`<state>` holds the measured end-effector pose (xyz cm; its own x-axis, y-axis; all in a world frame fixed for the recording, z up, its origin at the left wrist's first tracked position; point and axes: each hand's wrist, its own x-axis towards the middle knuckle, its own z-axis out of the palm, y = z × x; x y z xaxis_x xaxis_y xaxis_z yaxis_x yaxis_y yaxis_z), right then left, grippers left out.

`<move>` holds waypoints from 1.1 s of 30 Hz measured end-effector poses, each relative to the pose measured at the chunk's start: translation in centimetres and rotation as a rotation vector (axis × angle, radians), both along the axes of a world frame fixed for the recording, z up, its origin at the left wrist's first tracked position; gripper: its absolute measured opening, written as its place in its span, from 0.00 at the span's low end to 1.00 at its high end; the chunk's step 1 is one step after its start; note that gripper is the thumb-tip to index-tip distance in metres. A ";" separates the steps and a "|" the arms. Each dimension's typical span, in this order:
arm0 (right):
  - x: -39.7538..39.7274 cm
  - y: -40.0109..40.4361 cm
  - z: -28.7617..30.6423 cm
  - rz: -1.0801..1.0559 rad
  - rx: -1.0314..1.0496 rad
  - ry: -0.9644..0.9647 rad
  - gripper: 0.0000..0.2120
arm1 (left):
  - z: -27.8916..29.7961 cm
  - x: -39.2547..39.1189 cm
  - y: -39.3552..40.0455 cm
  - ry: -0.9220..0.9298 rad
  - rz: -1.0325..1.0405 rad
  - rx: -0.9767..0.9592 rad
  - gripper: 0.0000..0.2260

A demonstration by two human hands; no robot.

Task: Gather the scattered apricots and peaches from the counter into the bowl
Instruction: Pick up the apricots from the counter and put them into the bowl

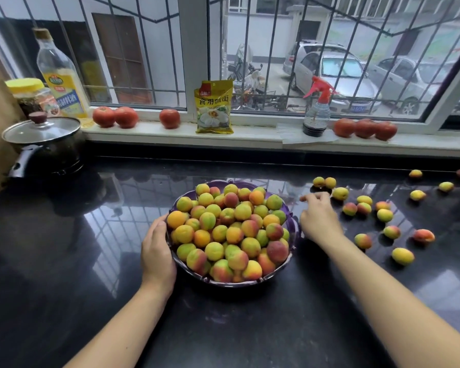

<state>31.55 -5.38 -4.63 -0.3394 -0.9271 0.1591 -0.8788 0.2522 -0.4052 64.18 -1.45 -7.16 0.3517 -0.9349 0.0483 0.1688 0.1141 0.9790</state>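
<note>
While my left hand (pixel 157 251) cups the bowl (pixel 292 224), my right hand (pixel 318 217) hovers loosely curled, empty; loose fruit (pixel 363 240), round and bruisable, wants gentle fingertip cradling.

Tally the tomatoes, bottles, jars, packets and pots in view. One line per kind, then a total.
Tomatoes: 6 (three at the left of the sill, three at the right)
Bottles: 2 (oil bottle, spray bottle)
Jar: 1
Packet: 1
Pot: 1
Total: 11
</note>
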 end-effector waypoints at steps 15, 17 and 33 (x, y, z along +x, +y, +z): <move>-4.3 -9.4 0.9 0.027 0.355 0.786 0.26 | 0.1 -0.1 0.0 -0.039 0.016 -0.036 0.15; -4.1 -9.5 1.1 0.028 0.368 0.795 0.21 | 0.2 -0.3 0.2 -0.064 0.032 -0.040 0.16; -2.6 -6.8 0.9 0.155 -0.022 0.570 0.14 | 0.3 -0.4 0.1 0.018 0.033 -0.017 0.18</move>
<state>28.94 -12.19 -3.70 -0.0559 -0.9533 0.2968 -0.9853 0.1008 0.1380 63.80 -1.37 -6.84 0.3835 -0.9218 0.0573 0.1822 0.1363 0.9738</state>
